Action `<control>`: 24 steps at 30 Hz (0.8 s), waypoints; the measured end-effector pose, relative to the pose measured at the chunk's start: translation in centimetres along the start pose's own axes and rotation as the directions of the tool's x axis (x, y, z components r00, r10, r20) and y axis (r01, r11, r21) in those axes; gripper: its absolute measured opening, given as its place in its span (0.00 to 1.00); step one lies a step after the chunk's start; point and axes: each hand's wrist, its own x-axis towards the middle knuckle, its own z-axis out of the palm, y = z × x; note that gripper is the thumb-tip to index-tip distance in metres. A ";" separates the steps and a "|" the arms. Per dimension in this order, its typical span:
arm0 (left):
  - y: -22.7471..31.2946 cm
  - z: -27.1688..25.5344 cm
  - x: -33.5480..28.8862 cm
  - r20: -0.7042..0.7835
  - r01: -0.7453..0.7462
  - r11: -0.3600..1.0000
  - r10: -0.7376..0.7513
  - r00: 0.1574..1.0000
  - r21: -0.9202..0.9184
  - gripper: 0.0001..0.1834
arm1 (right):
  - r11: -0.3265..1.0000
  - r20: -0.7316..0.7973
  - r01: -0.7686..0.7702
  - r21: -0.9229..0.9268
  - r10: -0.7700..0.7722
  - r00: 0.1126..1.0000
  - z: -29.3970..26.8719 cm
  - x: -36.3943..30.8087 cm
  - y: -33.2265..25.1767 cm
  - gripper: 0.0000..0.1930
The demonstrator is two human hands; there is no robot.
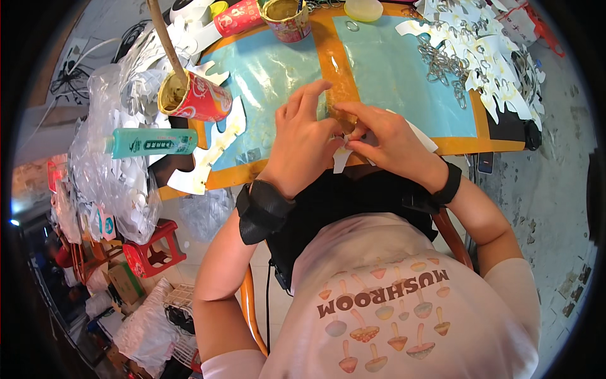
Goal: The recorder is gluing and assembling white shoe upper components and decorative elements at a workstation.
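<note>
At the table's near edge my two hands meet. My left hand [302,140] has its thumb and index finger closed at a white cut-out piece [341,159], while its other fingers stretch forward. From the other side my right hand [394,144] pinches the same piece, thumb against fingers. Most of the piece is hidden by the fingers; a white tip hangs below them. Another white piece [420,136] shows partly behind my right hand. Beneath lies a light-blue work surface [265,69] banded with brown tape [334,47].
To the left are a red cup [205,98] with a wooden stick, a green bottle [154,143] and a stained white cut-out [218,148]. A second cup [287,22] stands at the back. Metal rings [442,63] and piled white cut-outs [492,63] lie right. A red stool [154,249] is below left.
</note>
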 end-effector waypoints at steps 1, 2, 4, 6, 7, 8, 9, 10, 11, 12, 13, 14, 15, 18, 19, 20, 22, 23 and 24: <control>0.1 -0.1 0.1 0.001 0.000 1.000 0.000 1.000 0.000 0.08 | 1.000 0.002 -0.001 0.004 0.001 1.000 0.1 0.0 0.1 0.29; 0.1 -0.2 0.2 0.041 0.014 1.000 -0.014 0.999 -0.001 0.09 | 1.000 0.002 0.000 0.005 0.000 1.000 0.1 0.0 0.2 0.29; 0.0 -0.1 0.4 0.080 0.029 1.000 -0.028 0.996 -0.001 0.10 | 1.000 -0.003 -0.006 0.011 0.006 1.000 0.1 -0.1 0.2 0.28; -0.3 0.1 0.4 0.118 -0.006 1.000 0.006 0.993 0.001 0.10 | 1.000 -0.008 -0.006 0.020 0.006 1.000 0.2 0.0 0.2 0.27; -0.3 0.1 0.3 0.117 -0.004 1.000 0.004 0.993 0.003 0.10 | 1.000 -0.014 -0.008 0.029 0.009 1.000 0.3 0.1 0.1 0.26; -0.3 0.2 0.3 0.123 -0.039 0.999 0.035 0.992 0.027 0.09 | 1.000 -0.015 -0.008 0.028 0.009 1.000 0.3 0.0 0.3 0.26; -0.2 0.3 0.4 0.130 -0.073 0.996 0.066 0.989 0.050 0.08 | 1.000 -0.012 -0.010 0.011 0.010 1.000 0.4 0.0 0.4 0.24; 0.2 0.3 0.0 0.129 -0.074 0.996 0.067 0.989 0.050 0.08 | 1.000 -0.008 -0.012 -0.006 0.012 1.000 0.3 -0.1 0.5 0.22; 0.8 0.4 -0.6 0.089 -0.157 0.970 0.143 0.986 0.186 0.07 | 1.000 -0.012 -0.015 -0.009 0.015 1.000 0.0 -0.1 0.7 0.22; 1.4 0.3 -1.2 0.059 -0.226 0.919 0.218 0.974 0.325 0.06 | 1.000 0.014 0.018 -0.016 -0.018 1.000 -0.2 0.0 0.6 0.21; 1.8 0.8 -1.9 0.060 -0.227 0.918 0.219 0.974 0.325 0.06 | 0.998 0.040 0.052 -0.021 -0.051 0.998 -0.5 0.0 0.6 0.19; 1.8 1.5 -3.0 -0.042 -0.210 0.908 0.241 0.970 0.363 0.06 | 0.998 0.041 0.055 -0.019 -0.055 0.998 -0.7 0.1 0.3 0.19; 1.9 2.2 -3.8 -0.142 -0.189 0.898 0.264 0.954 0.398 0.06 | 1.000 0.053 0.011 0.002 -0.011 0.999 -0.8 0.1 0.0 0.18; 1.6 3.3 -5.1 -0.188 -0.162 0.875 0.273 0.944 0.456 0.09 | 0.999 0.058 -0.028 0.017 0.027 0.998 -0.4 0.2 0.0 0.19; 1.5 3.5 -5.3 -0.200 -0.157 0.854 0.288 0.937 0.495 0.10 | 1.000 0.050 -0.023 0.012 0.023 0.999 -0.2 0.2 0.0 0.20; 1.6 3.1 -5.1 -0.201 -0.156 0.855 0.287 0.937 0.494 0.10 | 1.000 0.051 -0.024 0.011 0.023 0.998 -0.1 0.3 0.0 0.20; 1.8 1.9 -4.6 -0.208 -0.031 0.985 0.066 0.976 0.170 0.13 | 0.999 0.040 0.009 -0.037 -0.008 0.999 -0.1 0.3 -0.1 0.17; 2.1 0.9 -4.1 -0.208 -0.032 0.985 0.067 0.976 0.171 0.13 | 0.999 0.039 0.010 -0.036 -0.009 0.999 -0.1 0.2 -0.1 0.17; 2.6 -0.1 -3.6 -0.220 0.029 0.995 -0.008 0.975 0.093 0.15 | 0.999 0.032 0.000 -0.036 0.001 0.999 -0.1 0.1 -0.1 0.17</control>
